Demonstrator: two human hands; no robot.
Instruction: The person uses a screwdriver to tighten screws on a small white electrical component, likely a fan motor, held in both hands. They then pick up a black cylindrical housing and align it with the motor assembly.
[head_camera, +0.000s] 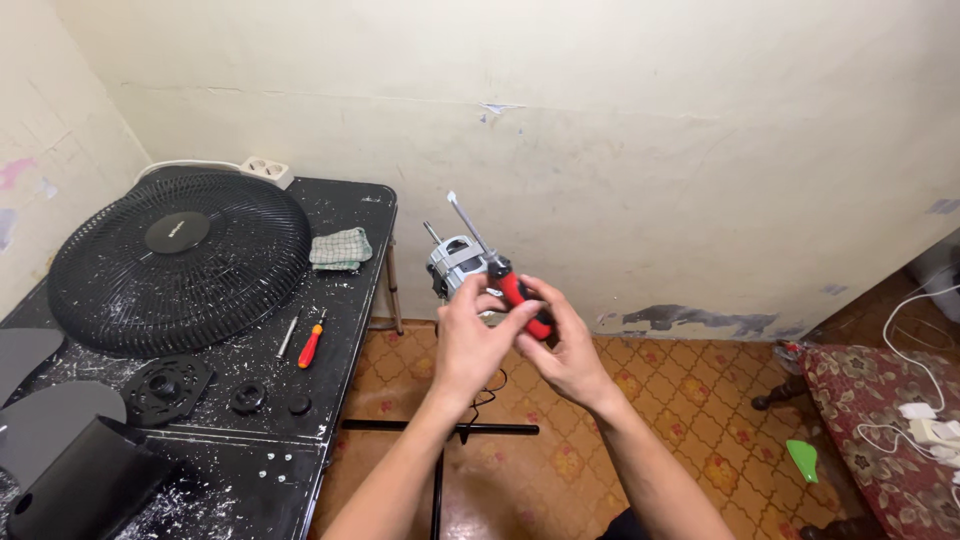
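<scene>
My left hand holds a small grey metal fan motor up in the air, to the right of the black table. My right hand grips a screwdriver with a red and black handle. Its metal shaft points up and to the left, past the motor. Both hands are close together and touch, and the fingers hide the lower part of the motor. A black cord hangs down from below the hands.
A black table at left carries a round black fan grille, a folded green cloth, a small red screwdriver, black round fan parts and a black housing. A patterned seat with white cables stands at right.
</scene>
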